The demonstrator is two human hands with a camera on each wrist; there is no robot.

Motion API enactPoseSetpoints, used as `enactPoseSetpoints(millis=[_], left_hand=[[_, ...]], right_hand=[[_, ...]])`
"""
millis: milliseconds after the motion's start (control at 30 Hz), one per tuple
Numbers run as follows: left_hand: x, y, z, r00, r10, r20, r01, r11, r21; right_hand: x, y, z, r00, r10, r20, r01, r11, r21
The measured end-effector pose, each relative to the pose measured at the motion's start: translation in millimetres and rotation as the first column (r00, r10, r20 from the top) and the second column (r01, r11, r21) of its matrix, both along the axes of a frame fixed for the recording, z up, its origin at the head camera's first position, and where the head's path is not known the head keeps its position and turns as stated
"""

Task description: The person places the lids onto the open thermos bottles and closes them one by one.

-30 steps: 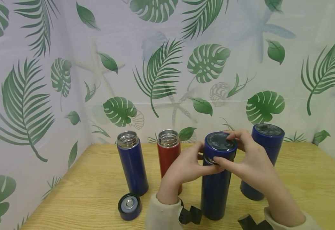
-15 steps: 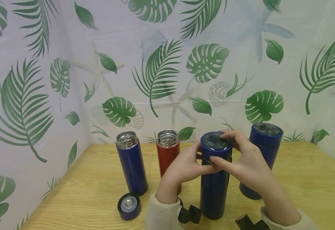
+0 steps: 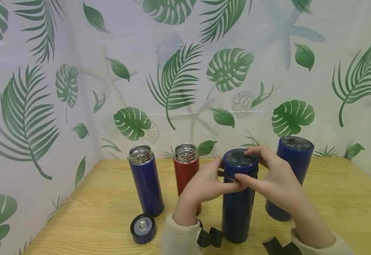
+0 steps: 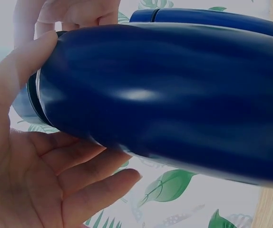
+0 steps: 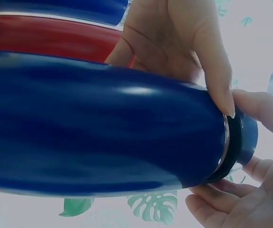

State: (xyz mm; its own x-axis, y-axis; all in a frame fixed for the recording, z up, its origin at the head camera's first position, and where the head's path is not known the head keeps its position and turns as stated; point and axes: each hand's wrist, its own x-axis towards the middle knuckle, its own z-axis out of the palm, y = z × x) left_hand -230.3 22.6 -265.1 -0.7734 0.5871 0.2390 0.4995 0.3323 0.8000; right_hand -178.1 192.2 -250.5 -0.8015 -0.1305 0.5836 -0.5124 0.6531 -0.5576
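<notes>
A dark blue thermos (image 3: 237,216) stands upright on the table, its blue lid (image 3: 240,169) with a glossy black top sitting on its mouth. My left hand (image 3: 204,181) holds the neck just below the lid, thumb in front. With thumb and fingers my right hand (image 3: 276,180) grips the lid, one fingertip resting on its black top. In the right wrist view a dark band and a thin bright ring (image 5: 226,137) show between lid and body. The left wrist view has the thermos body (image 4: 165,95) running across it, with my left hand (image 4: 36,185) around the neck end.
To the left stand a lidless blue thermos (image 3: 147,191) and a lidless red thermos (image 3: 185,175). A detached lid (image 3: 143,229) lies underside up in front of them. A lidded blue thermos (image 3: 295,170) stands behind my right hand. A leaf-print sheet (image 3: 185,88) hangs behind the table (image 3: 93,212).
The lid and the top of the thermos have shifted slightly left. The lid sits lower and more level, with less silver neck showing under it. Both hands keep their holds.
</notes>
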Motion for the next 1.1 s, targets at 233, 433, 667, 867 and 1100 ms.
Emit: enactPoseSetpoints(millis=[233,433,667,867,1100], left_hand=[[0.4,-0.1,0.4,1.000,0.012,0.006,-0.012,1.000,-0.010],[0.6,0.3,0.3,1.000,0.028,0.005,-0.028,0.999,-0.020],[-0.7,2.4,-2.2,1.000,0.021,-0.013,-0.021,1.000,0.001],[-1.6,4.7,-4.3,1.000,0.003,0.008,-0.004,0.999,0.042],[-2.2,4.4,-4.7,1.000,0.008,0.016,-0.009,0.999,0.049]], right_hand=[[0.0,2.9,0.2,0.999,0.015,0.043,-0.016,1.000,0.021],[-0.6,4.5,-0.1,0.997,0.025,0.073,-0.029,0.998,0.059],[-2.6,5.9,-1.0,0.995,0.094,0.045,-0.097,0.993,0.062],[-4.6,7.0,-1.8,0.988,0.150,0.024,-0.151,0.988,0.023],[-5.8,4.2,-3.1,0.993,0.120,0.009,-0.119,0.993,-0.013]])
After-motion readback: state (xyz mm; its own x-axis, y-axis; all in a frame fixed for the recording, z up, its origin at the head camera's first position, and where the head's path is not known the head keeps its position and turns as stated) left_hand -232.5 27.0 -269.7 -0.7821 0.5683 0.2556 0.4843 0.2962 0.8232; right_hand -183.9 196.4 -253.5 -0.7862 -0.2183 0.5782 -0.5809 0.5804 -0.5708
